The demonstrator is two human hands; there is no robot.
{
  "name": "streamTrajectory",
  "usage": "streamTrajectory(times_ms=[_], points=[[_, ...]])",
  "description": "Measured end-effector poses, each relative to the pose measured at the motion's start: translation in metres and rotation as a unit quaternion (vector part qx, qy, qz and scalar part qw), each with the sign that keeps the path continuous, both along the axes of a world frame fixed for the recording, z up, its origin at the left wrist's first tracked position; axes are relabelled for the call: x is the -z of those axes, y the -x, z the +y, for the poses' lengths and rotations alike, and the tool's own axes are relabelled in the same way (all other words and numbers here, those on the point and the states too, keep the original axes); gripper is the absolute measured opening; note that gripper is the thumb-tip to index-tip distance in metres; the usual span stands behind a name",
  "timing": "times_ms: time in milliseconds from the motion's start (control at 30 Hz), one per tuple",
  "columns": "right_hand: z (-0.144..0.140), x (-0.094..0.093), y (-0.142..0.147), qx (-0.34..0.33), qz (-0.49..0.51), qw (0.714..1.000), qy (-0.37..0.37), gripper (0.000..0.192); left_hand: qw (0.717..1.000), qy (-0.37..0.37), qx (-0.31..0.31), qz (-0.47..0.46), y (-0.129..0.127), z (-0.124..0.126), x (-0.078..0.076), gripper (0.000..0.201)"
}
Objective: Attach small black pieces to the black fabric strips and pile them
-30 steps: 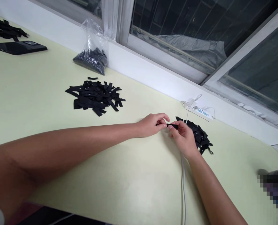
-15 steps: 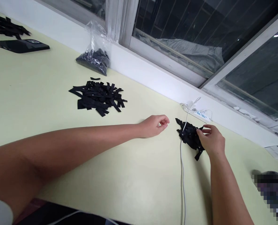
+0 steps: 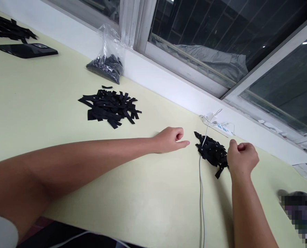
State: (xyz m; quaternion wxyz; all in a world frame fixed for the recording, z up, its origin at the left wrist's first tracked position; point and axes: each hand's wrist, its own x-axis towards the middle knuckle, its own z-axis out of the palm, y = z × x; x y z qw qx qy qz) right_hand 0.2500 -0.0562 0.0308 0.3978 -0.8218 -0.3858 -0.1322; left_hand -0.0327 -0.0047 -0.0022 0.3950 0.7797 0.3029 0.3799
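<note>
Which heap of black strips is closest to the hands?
The small heap beside the right hand, where the white cable runs. The bigger heap lies far left, and another sits at the far corner.

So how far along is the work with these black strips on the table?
A small heap of black strips lies by the right hand, apparently the handled ones. Neither hand holds a strip: the left hand rests on the table, and the right hand is loosely curled beside that heap. A larger pile of strips and a plastic bag of black pieces probably remain.
</note>
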Motion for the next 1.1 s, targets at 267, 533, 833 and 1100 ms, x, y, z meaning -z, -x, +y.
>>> streamTrajectory(times_ms=[267,533,833,1100], points=[[-0.006,0.017,0.059,-0.194,0.056,0.979,0.01,0.057,0.994,-0.05,0.07,0.073,-0.002,-0.01,-0.013,0.048],[0.001,0.032,0.055,-0.247,-0.04,0.964,0.094,0.053,0.858,-0.107,-0.159,0.476,0.077,0.069,-0.077,0.024],[-0.003,0.028,0.056,-0.243,-0.036,0.965,0.094,0.051,0.823,-0.032,-0.221,0.523,0.127,0.102,-0.067,0.029],[-0.001,0.031,0.054,-0.254,-0.043,0.962,0.093,0.051,0.82,-0.05,-0.203,0.532,0.127,0.104,-0.067,0.022]])
